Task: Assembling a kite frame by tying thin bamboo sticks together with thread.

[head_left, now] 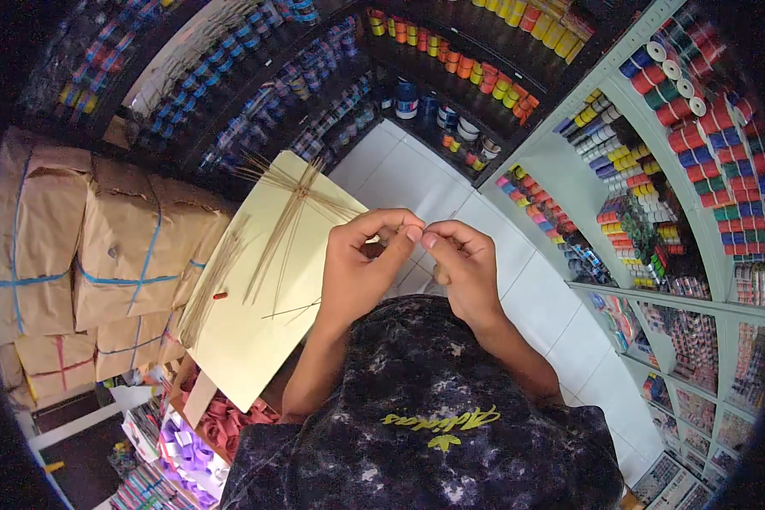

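My left hand (361, 259) and my right hand (466, 268) meet in front of my chest, thumbs pinched against fingers and fingertips almost touching. Whatever lies between the fingertips is too small to make out. Left of my hands, a pale yellow board (246, 365) slants beside me. Thin brown sticks (293, 208) lie on it in a crossed, fanned bundle, and more sticks (217, 276) run along its left edge. A few loose dark sticks (293, 311) rest close to my left wrist. Among the left-edge sticks sits a small red piece (221, 295).
Brown paper parcels tied with blue string (123, 225) are stacked at the left. Below them are purple ribbon (187, 455) and dusty-red ribbon (238, 421). Dark shelves of colourful spools (459, 64) line the back; pale shelving (705, 297) with spools stands right, beside the white tiled floor (527, 306).
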`<state>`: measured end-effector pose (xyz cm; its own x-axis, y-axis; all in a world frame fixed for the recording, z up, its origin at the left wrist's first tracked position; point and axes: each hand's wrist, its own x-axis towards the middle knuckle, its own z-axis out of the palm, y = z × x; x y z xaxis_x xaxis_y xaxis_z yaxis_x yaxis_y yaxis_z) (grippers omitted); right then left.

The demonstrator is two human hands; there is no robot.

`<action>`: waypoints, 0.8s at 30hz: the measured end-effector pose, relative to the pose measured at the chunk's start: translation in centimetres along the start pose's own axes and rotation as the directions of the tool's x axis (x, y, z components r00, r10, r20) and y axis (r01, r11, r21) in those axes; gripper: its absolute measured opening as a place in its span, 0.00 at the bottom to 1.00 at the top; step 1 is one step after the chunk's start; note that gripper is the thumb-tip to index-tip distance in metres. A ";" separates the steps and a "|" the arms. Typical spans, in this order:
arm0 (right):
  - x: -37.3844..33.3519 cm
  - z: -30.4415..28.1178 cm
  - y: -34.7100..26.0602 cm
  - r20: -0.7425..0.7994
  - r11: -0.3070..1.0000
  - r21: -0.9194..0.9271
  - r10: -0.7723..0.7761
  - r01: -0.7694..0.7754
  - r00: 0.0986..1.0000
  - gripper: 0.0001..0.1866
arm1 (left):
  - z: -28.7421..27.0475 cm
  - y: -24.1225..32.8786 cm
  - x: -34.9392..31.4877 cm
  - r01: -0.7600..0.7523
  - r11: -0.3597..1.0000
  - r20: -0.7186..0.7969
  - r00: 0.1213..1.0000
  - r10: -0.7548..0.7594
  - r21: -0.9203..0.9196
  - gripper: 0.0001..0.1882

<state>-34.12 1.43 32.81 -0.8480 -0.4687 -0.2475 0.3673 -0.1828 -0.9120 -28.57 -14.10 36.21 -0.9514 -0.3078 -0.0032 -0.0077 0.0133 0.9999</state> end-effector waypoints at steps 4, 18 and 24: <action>0.1 0.2 0.2 0.016 0.987 0.143 0.070 -0.071 0.997 0.07 | -0.1 0.0 -0.1 0.027 1.000 0.039 0.999 -0.027 0.015 0.06; 0.4 -0.2 0.2 0.155 0.847 0.459 0.221 -0.268 0.963 0.04 | -0.3 -0.6 0.1 0.040 0.999 0.074 0.996 -0.041 0.015 0.07; 0.6 -0.3 0.2 0.158 0.839 0.478 0.206 -0.258 0.966 0.04 | -0.4 -0.6 0.1 0.045 0.999 0.102 0.994 -0.046 0.007 0.10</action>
<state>-34.65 1.40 32.36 -0.6825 -0.6272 -0.3753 0.7098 -0.4461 -0.5452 -28.56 -14.50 35.64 -0.9765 -0.2097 -0.0505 -0.0528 0.0058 0.9986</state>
